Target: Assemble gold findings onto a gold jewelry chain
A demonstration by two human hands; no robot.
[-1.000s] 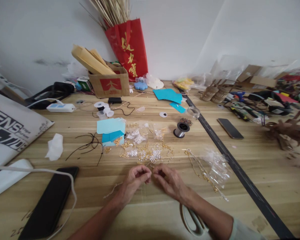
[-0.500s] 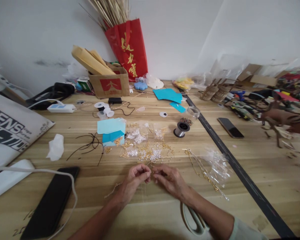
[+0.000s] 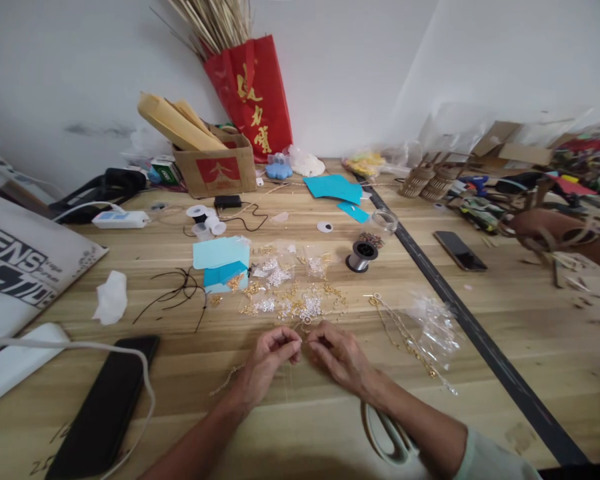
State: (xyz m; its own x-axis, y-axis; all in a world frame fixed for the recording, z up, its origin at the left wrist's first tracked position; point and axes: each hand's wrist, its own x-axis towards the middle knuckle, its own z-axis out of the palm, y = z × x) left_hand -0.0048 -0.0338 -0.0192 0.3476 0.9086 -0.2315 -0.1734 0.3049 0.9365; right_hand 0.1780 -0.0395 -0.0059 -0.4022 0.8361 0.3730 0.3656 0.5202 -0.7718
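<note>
Thumb and forefinger of my left hand (image 3: 270,363) are pinched together on something too small to make out. A pale beaded strand (image 3: 226,381) lies on the table beside that wrist. Fingertips of my right hand (image 3: 341,357) are also closed, a short gap away, and what they hold is too fine to tell. Just beyond both hands, gold and clear beads (image 3: 311,307) are spread in several small heaps. The pale handles of a pair of scissors (image 3: 387,433) show under my right forearm, its blades hidden.
A wire spool (image 3: 363,256) stands beyond the beads. Gold chains (image 3: 405,339) and clear plastic bags (image 3: 437,327) lie to the right. Black cords (image 3: 177,290) and a large black phone (image 3: 105,400) are on the left. Another person's arm (image 3: 550,227) is at the right among brown strips.
My right fingers have lifted slightly, while the left hand keeps its pinch. The other person's arm and the brown strips at the right have shifted. The view has moved a little.
</note>
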